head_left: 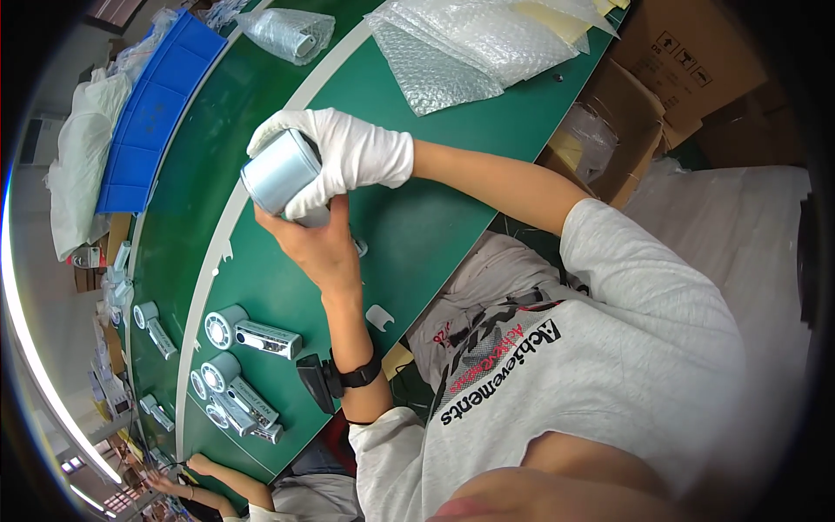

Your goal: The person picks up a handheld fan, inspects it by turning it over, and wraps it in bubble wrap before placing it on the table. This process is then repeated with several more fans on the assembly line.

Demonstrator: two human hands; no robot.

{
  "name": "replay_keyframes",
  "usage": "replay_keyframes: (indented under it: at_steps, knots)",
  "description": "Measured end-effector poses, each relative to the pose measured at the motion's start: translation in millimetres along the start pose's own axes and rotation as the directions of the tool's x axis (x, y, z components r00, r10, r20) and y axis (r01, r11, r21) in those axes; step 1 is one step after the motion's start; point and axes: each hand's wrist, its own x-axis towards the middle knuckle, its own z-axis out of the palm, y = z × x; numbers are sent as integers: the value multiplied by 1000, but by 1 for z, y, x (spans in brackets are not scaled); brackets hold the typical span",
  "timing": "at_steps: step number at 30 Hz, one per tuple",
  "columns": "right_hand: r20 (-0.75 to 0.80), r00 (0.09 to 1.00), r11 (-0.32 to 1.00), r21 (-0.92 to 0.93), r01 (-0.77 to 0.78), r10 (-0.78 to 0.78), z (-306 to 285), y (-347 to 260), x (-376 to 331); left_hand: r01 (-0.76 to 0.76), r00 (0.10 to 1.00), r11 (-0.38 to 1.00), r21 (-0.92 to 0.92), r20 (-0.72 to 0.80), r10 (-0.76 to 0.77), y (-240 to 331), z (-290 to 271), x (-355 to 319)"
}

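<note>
A light blue handheld fan (280, 172) is raised above the green table, its drum-shaped head toward the left; most of its handle is hidden by my hands. My right hand (361, 155), in a white glove, wraps over the head from the far side. Bare and closed on the fan from below is my left hand (315, 252), with a black strap device on that wrist. On the table nearer the lower left lie more fans, among them one fan (265, 337) lying alone and a cluster of several fans (239, 396).
Sheets of bubble wrap (474, 52) cover the table's far end. A bubble-wrapped item (287, 35) and a blue bin (148, 130) sit beyond the pale strip. An open cardboard box (609, 104) stands off the right edge. Another person's hand (202, 465) is at lower left.
</note>
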Motion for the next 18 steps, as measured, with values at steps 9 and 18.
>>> replay_keyframes:
  at_steps: [9,18]
  knots:
    - [38,987,913,376,-160,158,2,10,-3,-312,933,930,195,-121,338,-13,-4,2]
    - [308,949,734,659,-166,-62,8,14,2,-339,937,941,18,-79,340,-19,-16,-3]
